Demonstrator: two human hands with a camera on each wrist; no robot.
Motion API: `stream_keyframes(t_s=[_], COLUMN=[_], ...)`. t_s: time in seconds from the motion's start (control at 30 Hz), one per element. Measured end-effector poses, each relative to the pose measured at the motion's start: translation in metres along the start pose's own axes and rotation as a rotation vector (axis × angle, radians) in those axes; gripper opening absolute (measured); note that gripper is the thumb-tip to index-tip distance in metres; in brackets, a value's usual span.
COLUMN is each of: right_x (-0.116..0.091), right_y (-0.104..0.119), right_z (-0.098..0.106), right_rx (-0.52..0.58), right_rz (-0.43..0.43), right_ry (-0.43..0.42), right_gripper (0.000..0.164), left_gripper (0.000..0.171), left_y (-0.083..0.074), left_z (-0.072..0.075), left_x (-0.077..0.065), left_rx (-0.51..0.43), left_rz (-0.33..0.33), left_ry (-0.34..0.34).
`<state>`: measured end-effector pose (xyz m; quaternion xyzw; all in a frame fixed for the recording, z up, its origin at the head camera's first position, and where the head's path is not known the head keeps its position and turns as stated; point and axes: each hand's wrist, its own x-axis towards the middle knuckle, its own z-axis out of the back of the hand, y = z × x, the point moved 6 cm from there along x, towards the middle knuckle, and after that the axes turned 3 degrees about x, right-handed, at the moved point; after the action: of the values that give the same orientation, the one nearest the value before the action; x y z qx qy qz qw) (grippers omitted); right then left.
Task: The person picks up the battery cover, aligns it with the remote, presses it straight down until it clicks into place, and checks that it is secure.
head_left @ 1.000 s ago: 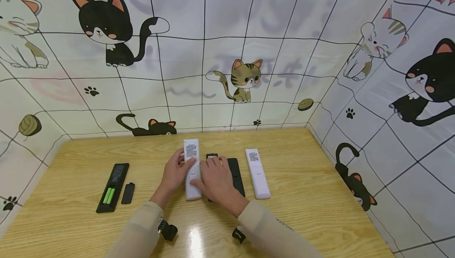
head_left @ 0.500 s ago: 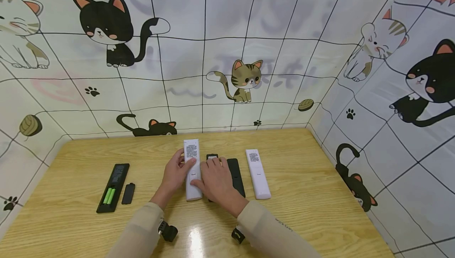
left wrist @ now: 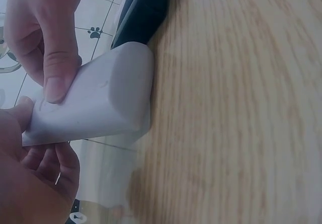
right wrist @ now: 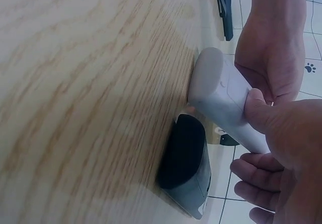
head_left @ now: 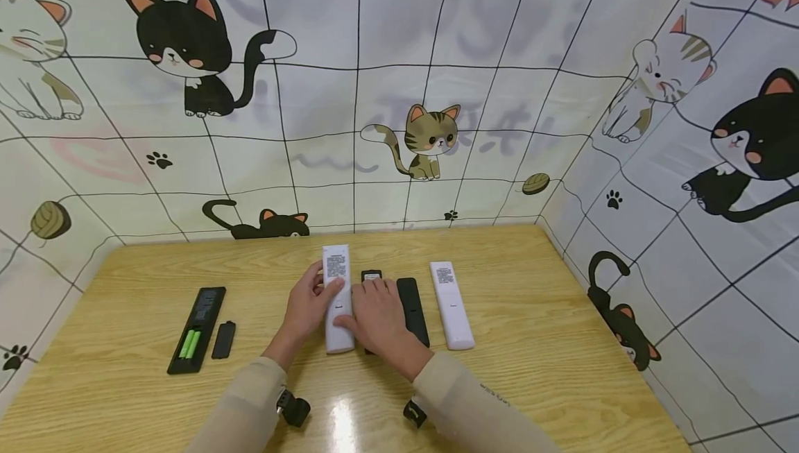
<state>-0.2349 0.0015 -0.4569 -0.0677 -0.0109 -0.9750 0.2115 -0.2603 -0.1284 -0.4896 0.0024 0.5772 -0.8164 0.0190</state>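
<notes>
A white remote control [head_left: 337, 262] lies back up near the middle of the table, with a printed label at its far end. My left hand [head_left: 306, 306] grips its left side, thumb on top. My right hand [head_left: 382, 313] holds it from the right, its thumb [right wrist: 257, 108] pressing the back near the cover's seam. In the left wrist view the white battery cover [left wrist: 83, 110] sits flush on the remote. A dark remote [head_left: 372, 274] beside it is mostly hidden by my right hand.
Right of my hands lie a black remote [head_left: 413, 304] and another white remote [head_left: 452, 307]. At left is a black remote [head_left: 207, 306] with its battery bay uncovered, showing green batteries [head_left: 190, 344]. Its loose cover [head_left: 224, 340] lies alongside. A cat-printed sheet [head_left: 324, 106] stands behind the wooden table [head_left: 530, 383].
Both hands stay on the white remote in nearly the same pose. My right hand shifts very slightly to the left; the other remotes stay put.
</notes>
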Motion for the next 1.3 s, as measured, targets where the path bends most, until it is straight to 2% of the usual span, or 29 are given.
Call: stream_keyframes(t_s=[0.33, 0.7, 1.3], right_x=[0.0021, 0.0053, 0.0048], right_y=[0.0009, 0.0033, 0.0063], right_z=[0.0046, -0.0007, 0.0], right_rx=[0.0, 0.001, -0.007], right_rz=[0.002, 0.001, 0.046], right_ry=[0.052, 0.107, 0.09], right_gripper=[0.06, 0.066, 0.064], left_gripper=[0.052, 0.052, 0.054], left_y=[-0.0038, -0.0012, 0.0001], left_z=[-0.0004, 0.0022, 0.0072], left_x=[-0.0004, 0.0002, -0.0028], left_rx=[0.034, 0.039, 0.036], left_rz=[-0.025, 0.001, -0.004], left_ry=[-0.001, -0.013, -0.017])
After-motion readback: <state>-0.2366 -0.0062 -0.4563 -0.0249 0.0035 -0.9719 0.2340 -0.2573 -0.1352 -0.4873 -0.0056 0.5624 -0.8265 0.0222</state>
